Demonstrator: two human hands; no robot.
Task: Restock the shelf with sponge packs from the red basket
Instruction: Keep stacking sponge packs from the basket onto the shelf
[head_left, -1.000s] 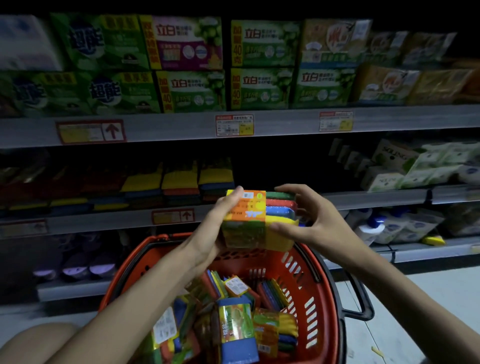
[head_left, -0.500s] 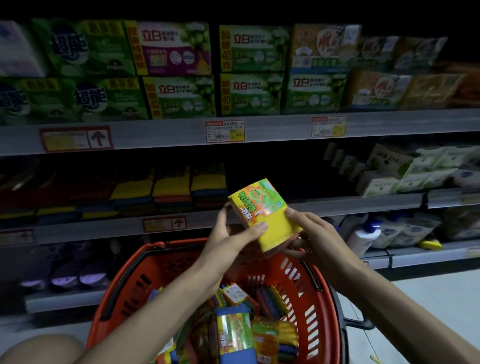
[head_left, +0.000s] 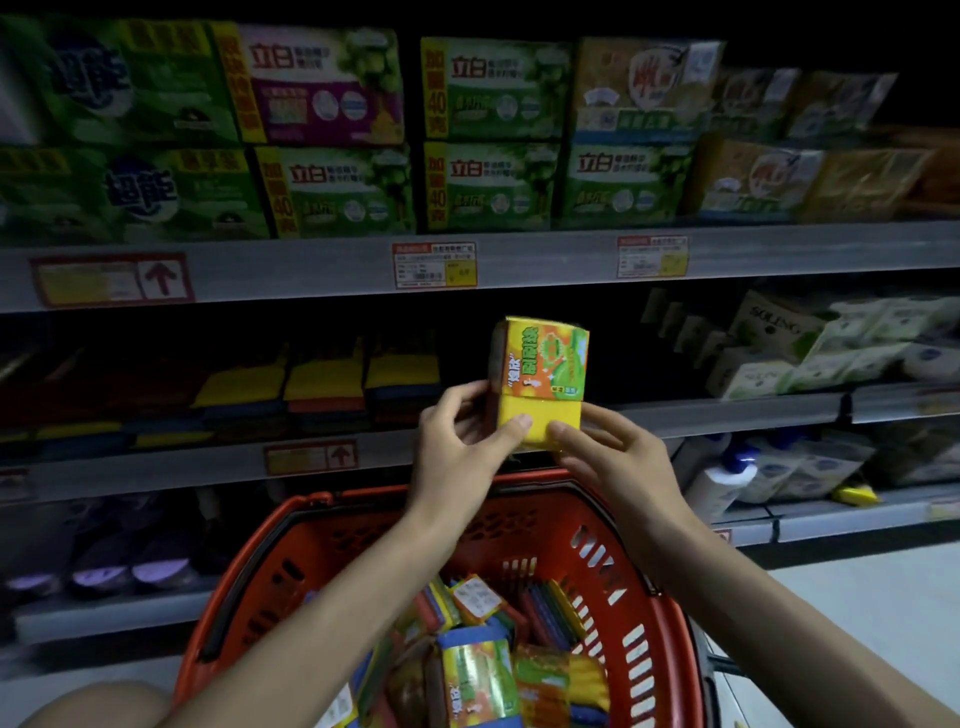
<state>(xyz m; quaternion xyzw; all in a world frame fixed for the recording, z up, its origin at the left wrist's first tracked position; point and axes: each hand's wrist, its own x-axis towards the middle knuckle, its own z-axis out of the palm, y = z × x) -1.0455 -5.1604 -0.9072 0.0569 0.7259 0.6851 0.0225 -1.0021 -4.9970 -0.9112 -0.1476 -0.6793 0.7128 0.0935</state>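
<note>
Sponge pack (head_left: 540, 382) is the thing in hand. In the head view it stands upright above the far rim of the red basket (head_left: 332, 525), level with the front edge of the middle shelf (head_left: 727, 413). The left hand (head_left: 457, 457) pinches its lower yellow part, thumb on the front face and fingers wrapped behind the left side. The right hand (head_left: 615, 462) touches the lower right corner with thumb and fingertips, its fingers loosely curled, not clamped. More packs (head_left: 478, 670) lie jumbled in the basket below. Stacked sponges (head_left: 324, 387) sit on the shelf to the left of the held pack, with a dark gap directly behind it.

The pack looks light and squashy under glossy film, so likely a little slippery; holding the broad faces or the short ends should suit it, without squeezing.
</note>
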